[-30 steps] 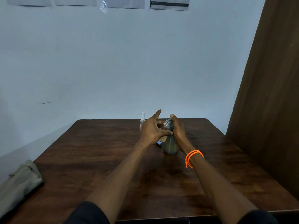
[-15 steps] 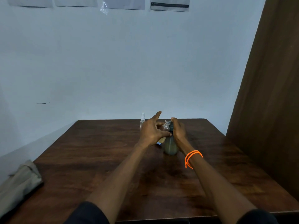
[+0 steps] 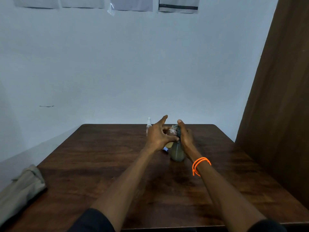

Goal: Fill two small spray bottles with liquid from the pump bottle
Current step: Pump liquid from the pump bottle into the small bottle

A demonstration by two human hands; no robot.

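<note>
While one pump bottle [image 3: 177, 152] is pressed by the right hand [image 3: 185, 135], one of two spray bottles [image 3: 172, 132] is gripped by the left hand [image 3: 158, 133]; the other [image 3: 148, 125] stands apart.

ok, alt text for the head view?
Left hand holds a small open bottle at the spout of a pump bottle while the right hand presses its pump, on a dark wooden table. A capped spray bottle stands behind.

A dark brown wooden table [image 3: 117, 164] filled the lower half of the frame. A folded grey-beige cloth [image 3: 20, 188] lay at its lower-left edge. Behind stood a pale blue wall [image 3: 133, 64], with several paper sheets [image 3: 178, 5] along the top edge. A brown wooden panel [image 3: 280, 97] occupied the right side.
</note>
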